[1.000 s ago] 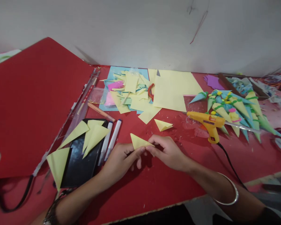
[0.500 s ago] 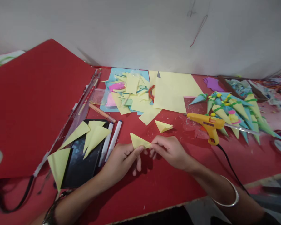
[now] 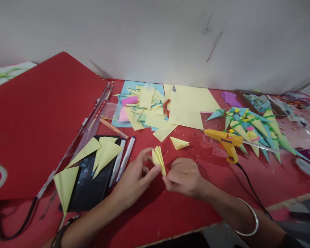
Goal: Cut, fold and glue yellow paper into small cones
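Observation:
Between my hands stands a piece of yellow paper (image 3: 158,159), folded into several narrow pleats that fan out at the top and meet at a point below. My left hand (image 3: 135,175) pinches its left side, thumb in front. The fingertips of my right hand (image 3: 184,177) are closed on its lower point. Just beyond lies another folded yellow paper triangle (image 3: 179,143). To the left, several yellow paper cones (image 3: 107,156) rest on a black tablet-like slab (image 3: 89,186), beside two white markers (image 3: 125,160).
A yellow hot glue gun (image 3: 226,139) lies at right, its cord (image 3: 253,187) running off the front edge. Behind it are piled finished paper cones (image 3: 255,125). Paper scraps (image 3: 144,110) and a large yellow sheet (image 3: 187,106) lie at the back. A red board (image 3: 41,131) fills the left.
The yellow paper has turned from a flat, sideways triangle to upright, with its pleats spread at the top. My right hand has moved slightly down and grips the lower point.

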`<control>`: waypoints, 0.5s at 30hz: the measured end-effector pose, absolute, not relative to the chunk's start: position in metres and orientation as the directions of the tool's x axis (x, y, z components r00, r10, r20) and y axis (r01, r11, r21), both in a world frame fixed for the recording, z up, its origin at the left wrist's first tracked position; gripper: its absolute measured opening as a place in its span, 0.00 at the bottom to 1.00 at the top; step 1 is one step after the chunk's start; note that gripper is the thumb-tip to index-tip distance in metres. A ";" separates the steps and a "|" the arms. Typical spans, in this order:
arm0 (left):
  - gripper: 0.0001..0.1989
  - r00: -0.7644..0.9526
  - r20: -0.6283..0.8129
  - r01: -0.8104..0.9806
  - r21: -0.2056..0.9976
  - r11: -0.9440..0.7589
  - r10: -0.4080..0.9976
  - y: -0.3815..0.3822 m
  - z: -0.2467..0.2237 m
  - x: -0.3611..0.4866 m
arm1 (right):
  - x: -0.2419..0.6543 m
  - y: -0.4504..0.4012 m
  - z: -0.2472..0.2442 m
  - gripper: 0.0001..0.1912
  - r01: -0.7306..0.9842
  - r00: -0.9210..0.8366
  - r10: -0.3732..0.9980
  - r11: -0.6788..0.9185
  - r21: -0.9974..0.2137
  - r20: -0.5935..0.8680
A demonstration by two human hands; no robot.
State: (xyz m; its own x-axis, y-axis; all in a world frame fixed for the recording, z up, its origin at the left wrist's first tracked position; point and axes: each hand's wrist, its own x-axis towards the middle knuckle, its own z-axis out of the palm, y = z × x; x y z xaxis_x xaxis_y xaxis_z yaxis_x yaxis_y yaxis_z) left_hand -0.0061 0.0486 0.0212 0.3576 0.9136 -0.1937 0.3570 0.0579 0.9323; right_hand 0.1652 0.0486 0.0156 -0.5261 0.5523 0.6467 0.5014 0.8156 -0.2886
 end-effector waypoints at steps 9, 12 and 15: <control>0.21 0.419 -0.181 0.230 0.969 0.089 0.890 0.043 0.018 -0.001 | 0.158 0.042 0.019 0.16 0.426 -0.735 0.303 0.902 0.066 0.606; 0.23 0.424 -0.195 0.174 0.976 0.132 0.884 0.041 0.016 0.001 | 0.153 0.040 0.019 0.15 0.379 -0.778 0.229 0.914 0.146 0.585; 0.24 0.429 -0.207 0.151 0.976 0.157 0.879 0.040 0.014 -0.002 | 0.151 0.038 0.017 0.14 0.392 -0.787 0.230 0.903 0.175 0.573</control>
State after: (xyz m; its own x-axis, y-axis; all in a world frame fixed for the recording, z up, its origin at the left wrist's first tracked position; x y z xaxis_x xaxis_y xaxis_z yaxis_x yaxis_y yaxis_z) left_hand -0.0018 0.0398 0.0135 0.4291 0.8791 -0.2075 0.1506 0.1568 0.9761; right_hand 0.1510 0.0384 0.0173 -0.7866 0.2299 0.5731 0.3917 0.9032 0.1753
